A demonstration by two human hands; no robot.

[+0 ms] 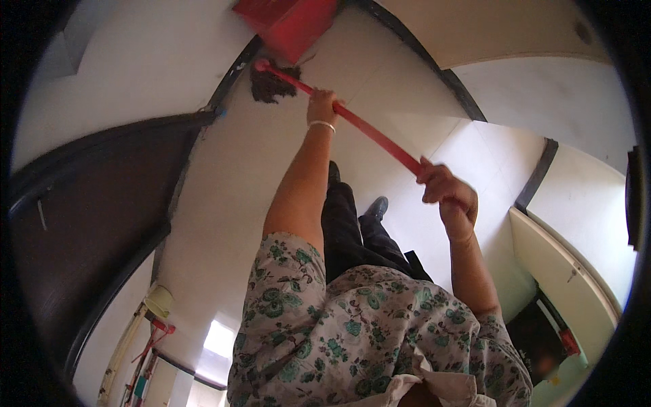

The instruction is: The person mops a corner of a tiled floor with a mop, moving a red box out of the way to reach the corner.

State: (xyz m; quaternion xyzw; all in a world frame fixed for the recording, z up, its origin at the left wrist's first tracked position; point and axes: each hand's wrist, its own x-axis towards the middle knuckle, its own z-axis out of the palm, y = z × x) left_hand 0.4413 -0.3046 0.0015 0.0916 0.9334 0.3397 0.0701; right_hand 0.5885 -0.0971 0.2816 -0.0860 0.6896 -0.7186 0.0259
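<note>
A red mop handle (pixel 379 137) runs diagonally across the view, from upper left to lower right. My left hand (pixel 323 104), with a pale bangle at its wrist, grips the handle's upper-left part. Around the lower-right end, my right hand (pixel 450 196) is closed. The dark mop head (pixel 273 84) rests on the pale floor below the handle's far end, beside a red box-like object (pixel 292 30). What that red object is cannot be told.
A dark door (pixel 101 203) is at the left, with black skirting along the walls. At lower left stand a pale bucket (pixel 159 301) and long-handled tools (pixel 119 351). An open pale door (pixel 559 254) with a key is at the right. My shoes (pixel 377 207) are on the floor.
</note>
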